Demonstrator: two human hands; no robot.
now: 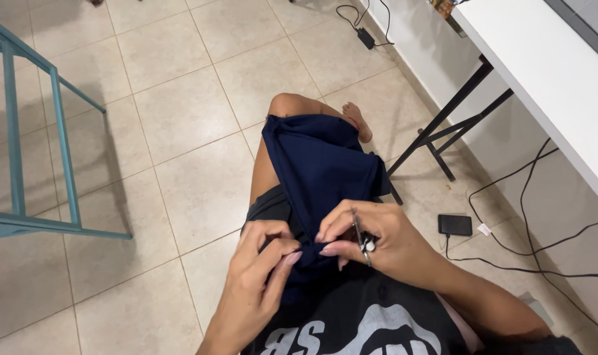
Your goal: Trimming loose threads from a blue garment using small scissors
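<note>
A teal frame [23,131] is standing at the far left on the tiled floor [181,112]. The left hand [259,276] is pinching a fold of the navy cloth [319,164], its fingers [282,253] clenched on the fabric. The cloth is lying draped over the person's raised knee and lap (its near end is bunching between both hands). The right hand [378,240] is grasping a small metal tool [361,236] while its fingertips are pressing the cloth. Farther right, a black box [455,225] with cables is lying on the floor beside the white table [542,72].
</note>
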